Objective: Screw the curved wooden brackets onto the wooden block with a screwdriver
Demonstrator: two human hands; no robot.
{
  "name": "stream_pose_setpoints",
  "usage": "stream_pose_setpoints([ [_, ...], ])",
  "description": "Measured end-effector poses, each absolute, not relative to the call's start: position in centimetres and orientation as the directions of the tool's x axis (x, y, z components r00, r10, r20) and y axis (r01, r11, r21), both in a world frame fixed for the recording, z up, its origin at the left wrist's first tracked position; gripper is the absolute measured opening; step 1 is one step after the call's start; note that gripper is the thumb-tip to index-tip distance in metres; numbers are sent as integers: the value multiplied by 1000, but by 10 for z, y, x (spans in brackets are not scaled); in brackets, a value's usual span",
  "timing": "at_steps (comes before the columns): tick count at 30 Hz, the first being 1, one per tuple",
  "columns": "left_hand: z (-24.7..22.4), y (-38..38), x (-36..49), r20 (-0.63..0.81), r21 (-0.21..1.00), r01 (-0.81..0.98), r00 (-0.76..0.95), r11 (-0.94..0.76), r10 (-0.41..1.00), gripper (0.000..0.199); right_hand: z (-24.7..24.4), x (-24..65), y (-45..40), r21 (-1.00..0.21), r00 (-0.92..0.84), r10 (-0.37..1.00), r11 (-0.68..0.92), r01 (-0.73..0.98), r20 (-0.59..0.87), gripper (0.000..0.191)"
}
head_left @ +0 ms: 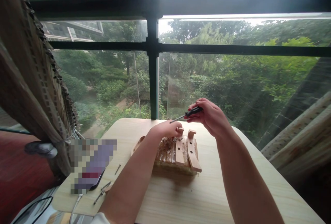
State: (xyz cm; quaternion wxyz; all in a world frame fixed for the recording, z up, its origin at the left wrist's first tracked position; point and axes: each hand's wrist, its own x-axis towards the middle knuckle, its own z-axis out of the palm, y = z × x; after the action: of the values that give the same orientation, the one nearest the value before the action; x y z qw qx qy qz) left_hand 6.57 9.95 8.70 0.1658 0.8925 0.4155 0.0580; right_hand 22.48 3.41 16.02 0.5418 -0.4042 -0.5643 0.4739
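My right hand (208,115) is closed round the black handle of a screwdriver (193,111). Its metal shaft slopes down to the left, with the tip by my left hand (168,129). The fingers of my left hand are curled together at the upper end of a light wooden piece (180,153); what they pinch is hidden. To its right lies a second wooden piece (191,149) with dark holes and a bent lower end. Both rest on a bundle wrapped in clear plastic (165,153), partly covered by my left forearm.
On the table (207,196) at left lie a blurred-out phone (97,163) with a white cable (74,205), a loose screw (118,169) and some metal hardware (101,193). Another wooden part (137,144) shows behind my left forearm. A window stands beyond, curtains (28,79) at the sides.
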Motion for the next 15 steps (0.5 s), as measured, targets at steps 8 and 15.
stream_pose_setpoints([
  [8, 81, 103, 70, -14, 329, 735, 632, -593, 775, 16, 151, 226, 35, -386, -459, 888, 421, 821, -8, 19],
  [15, 78, 104, 72, -46, 408, 735, 608, -541, 793, 22, 139, 199, 31, -37, -368, 924, 366, 930, -103, 8],
])
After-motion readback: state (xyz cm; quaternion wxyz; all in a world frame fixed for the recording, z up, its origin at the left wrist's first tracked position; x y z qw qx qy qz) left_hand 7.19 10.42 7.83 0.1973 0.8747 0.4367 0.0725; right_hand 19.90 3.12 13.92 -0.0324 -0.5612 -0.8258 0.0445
